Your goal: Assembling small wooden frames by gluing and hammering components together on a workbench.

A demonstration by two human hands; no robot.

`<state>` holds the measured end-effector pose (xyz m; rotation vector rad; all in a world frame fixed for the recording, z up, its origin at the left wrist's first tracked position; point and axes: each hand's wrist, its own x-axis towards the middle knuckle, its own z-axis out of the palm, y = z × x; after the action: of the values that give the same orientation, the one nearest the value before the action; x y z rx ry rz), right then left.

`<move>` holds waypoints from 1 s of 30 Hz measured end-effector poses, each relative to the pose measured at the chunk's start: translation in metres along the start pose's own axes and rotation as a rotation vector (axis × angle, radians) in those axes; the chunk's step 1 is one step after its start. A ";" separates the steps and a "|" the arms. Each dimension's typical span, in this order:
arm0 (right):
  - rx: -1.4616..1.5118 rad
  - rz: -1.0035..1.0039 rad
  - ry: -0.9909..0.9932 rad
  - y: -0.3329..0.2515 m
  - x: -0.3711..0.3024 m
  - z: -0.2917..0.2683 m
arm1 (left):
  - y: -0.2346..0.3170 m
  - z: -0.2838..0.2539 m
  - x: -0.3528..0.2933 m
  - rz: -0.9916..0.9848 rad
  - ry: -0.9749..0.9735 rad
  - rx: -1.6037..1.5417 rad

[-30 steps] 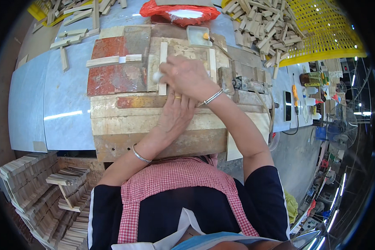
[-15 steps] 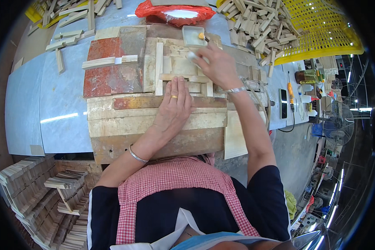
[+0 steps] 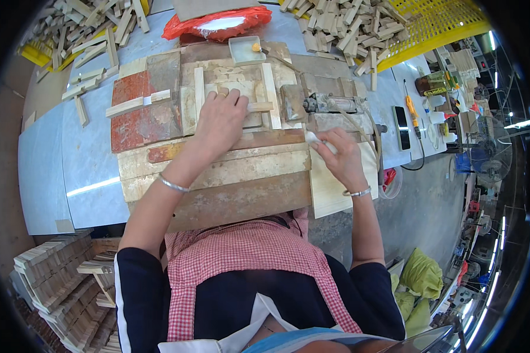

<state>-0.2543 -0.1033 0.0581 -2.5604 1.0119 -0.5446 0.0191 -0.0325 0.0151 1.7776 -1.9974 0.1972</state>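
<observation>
My left hand (image 3: 221,119) is bent over a short wooden slat (image 3: 261,107), its fingers closed on the slat's left part, which they hide. That slat lies crosswise between two longer wooden strips, a left strip (image 3: 199,88) and a right strip (image 3: 271,94), on a worn wooden jig board (image 3: 188,120). At the board's right front corner, my right hand (image 3: 340,156) pinches a small white wad (image 3: 311,137), whose material I cannot make out. Behind the strips stands a shallow clear tray (image 3: 246,54), with a yellow-tipped brush (image 3: 257,47) resting on its rim.
A metal cylinder with a hose (image 3: 335,104) is fixed right of the strips. Joined slats (image 3: 138,103) lie on a red board. Behind are a red plastic bag (image 3: 218,26) and a yellow basket (image 3: 436,29) beside piled wood pieces. Stacked slats (image 3: 53,265) stand lower left.
My right hand has come down from beside the tray to the right front corner with the white wad. My left hand has moved forward and left over the slat. The view has shifted slightly.
</observation>
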 end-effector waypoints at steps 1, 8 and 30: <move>0.010 0.004 0.008 0.002 -0.010 -0.002 | -0.005 -0.001 0.005 0.008 -0.007 0.008; 0.135 0.250 0.107 0.024 -0.065 -0.004 | 0.004 -0.038 0.051 -0.517 0.202 -0.946; 0.168 0.294 0.063 0.025 -0.076 0.006 | 0.005 0.016 0.010 -0.127 0.012 -0.146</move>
<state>-0.3169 -0.0666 0.0244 -2.2095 1.2785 -0.6026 0.0099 -0.0469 0.0065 1.7975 -1.8331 0.0202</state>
